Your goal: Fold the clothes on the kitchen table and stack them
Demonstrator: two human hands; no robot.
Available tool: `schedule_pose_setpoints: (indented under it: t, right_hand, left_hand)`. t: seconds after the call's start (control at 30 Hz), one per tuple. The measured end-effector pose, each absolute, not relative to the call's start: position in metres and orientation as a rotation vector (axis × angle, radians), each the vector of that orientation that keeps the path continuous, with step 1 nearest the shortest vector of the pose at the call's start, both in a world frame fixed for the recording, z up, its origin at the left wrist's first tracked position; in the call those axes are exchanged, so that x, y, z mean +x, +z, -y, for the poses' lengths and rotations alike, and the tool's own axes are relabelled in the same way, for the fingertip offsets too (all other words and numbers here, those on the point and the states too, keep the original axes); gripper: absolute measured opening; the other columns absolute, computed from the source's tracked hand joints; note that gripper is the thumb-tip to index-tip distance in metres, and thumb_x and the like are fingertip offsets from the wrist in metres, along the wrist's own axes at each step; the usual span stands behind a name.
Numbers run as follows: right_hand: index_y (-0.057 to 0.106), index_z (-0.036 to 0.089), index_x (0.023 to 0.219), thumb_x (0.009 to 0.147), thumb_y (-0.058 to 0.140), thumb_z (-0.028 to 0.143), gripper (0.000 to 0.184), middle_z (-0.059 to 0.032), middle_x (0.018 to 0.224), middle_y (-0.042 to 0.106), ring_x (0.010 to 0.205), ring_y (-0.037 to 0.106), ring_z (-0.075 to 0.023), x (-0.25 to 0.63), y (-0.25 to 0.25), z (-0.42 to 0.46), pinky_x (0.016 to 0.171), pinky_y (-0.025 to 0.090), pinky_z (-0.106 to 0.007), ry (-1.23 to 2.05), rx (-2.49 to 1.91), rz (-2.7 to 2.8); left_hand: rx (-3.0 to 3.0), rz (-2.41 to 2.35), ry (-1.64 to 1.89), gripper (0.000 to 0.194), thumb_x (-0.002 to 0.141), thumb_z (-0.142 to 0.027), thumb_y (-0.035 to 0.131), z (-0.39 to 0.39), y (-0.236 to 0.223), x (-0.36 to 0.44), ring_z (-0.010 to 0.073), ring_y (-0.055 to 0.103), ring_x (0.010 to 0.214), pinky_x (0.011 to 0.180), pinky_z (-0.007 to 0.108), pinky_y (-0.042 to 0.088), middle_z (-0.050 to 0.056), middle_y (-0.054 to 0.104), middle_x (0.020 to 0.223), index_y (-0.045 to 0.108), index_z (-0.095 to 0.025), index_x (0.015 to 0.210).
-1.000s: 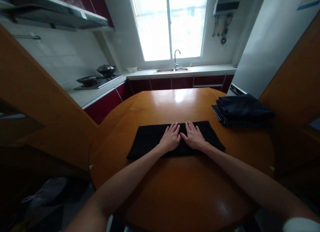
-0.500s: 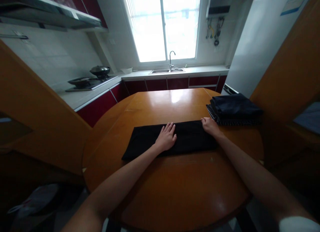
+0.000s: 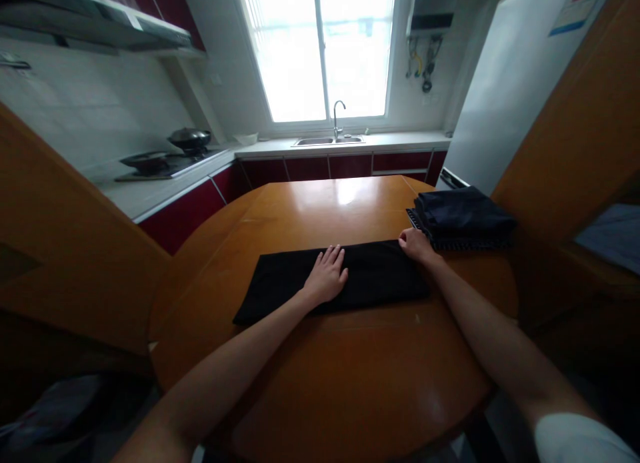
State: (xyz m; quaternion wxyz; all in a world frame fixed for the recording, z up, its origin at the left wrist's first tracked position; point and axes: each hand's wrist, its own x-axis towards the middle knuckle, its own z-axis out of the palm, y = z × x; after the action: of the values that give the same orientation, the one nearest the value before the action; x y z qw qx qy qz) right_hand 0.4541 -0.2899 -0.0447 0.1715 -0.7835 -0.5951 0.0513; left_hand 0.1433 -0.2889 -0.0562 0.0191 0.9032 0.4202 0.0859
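A long, flat, folded black cloth (image 3: 280, 283) lies across the middle of the round wooden table (image 3: 350, 383). My left hand (image 3: 326, 275) rests flat on the cloth's middle, fingers stretched out. At the cloth's far right corner, my right hand (image 3: 415, 245) has its fingers curled on the cloth edge. Just right of that hand sits a stack of folded dark clothes (image 3: 463, 218).
Behind the table runs a white counter with red cabinets, a sink and tap (image 3: 337, 126) under the window. A stove with pans (image 3: 170, 153) is at the left. A white fridge (image 3: 505, 90) stands at the right, beside orange wood panels.
My right hand slid from the cloth's middle to its far right corner. The left hand stayed on the middle. The view drifted slightly to the right.
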Motion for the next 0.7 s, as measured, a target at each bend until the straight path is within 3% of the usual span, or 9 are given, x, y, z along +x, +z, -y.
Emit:
schedule_pose_setpoints:
  t: [0.2, 0.3, 0.5, 0.6, 0.7]
  right_hand:
    - [0.077, 0.010, 0.105, 0.094, 0.051, 0.018, 0.029, -0.0206, 0.108, 0.074, 0.103, 0.069, -0.0284, 0.449, -0.041, 0.293, 0.091, 0.050, -0.034, 0.106, -2.324, 1.636]
    - [0.073, 0.007, 0.115, 0.095, 0.045, 0.017, 0.036, -0.0243, 0.119, 0.068, 0.114, 0.063, -0.0332, 0.436, -0.034, 0.299, 0.096, 0.048, -0.040, 0.049, -2.348, 1.608]
    - [0.051, 0.010, 0.145, 0.099, 0.035, 0.021, 0.050, -0.0166, 0.154, 0.047, 0.144, 0.037, -0.0262, 0.361, -0.039, 0.316, 0.119, 0.027, -0.040, -0.018, -1.872, 1.955]
    - [0.041, 0.013, 0.153, 0.101, 0.037, 0.030, 0.055, -0.0126, 0.166, 0.029, 0.153, 0.021, -0.0255, 0.328, -0.052, 0.321, 0.122, 0.019, -0.047, 0.093, -1.723, 2.155]
    - [0.035, 0.014, 0.157, 0.102, 0.038, 0.039, 0.060, -0.0126, 0.168, 0.022, 0.155, 0.016, -0.0254, 0.317, -0.059, 0.324, 0.123, 0.015, -0.052, 0.222, -1.684, 2.244]
  left_hand:
    - [2.800, -1.316, 0.254, 0.063, 0.102, -0.038, 0.035, 0.289, -0.057, 0.144, 0.0278, 0.017, 0.155, 0.125, 0.047, 0.018, 0.014, 0.023, 0.166, 0.033, -0.009, 0.157]
    - [2.800, -1.318, 0.267, 0.062, 0.101, -0.038, 0.037, 0.289, -0.057, 0.144, 0.0278, 0.018, 0.155, 0.125, 0.048, 0.018, 0.013, 0.024, 0.166, 0.034, -0.010, 0.157]
    - [2.813, -1.323, 0.256, 0.061, 0.101, -0.037, 0.038, 0.288, -0.057, 0.145, 0.0285, 0.018, 0.155, 0.125, 0.048, 0.019, 0.012, 0.024, 0.167, 0.035, -0.012, 0.157]
    - [2.826, -1.321, 0.253, 0.062, 0.101, -0.036, 0.037, 0.287, -0.057, 0.144, 0.0287, 0.020, 0.154, 0.125, 0.049, 0.020, 0.012, 0.025, 0.166, 0.034, -0.012, 0.157]
    - [2.837, -1.313, 0.249, 0.062, 0.102, -0.036, 0.036, 0.286, -0.057, 0.144, 0.0291, 0.021, 0.154, 0.124, 0.049, 0.021, 0.012, 0.026, 0.166, 0.033, -0.011, 0.158]
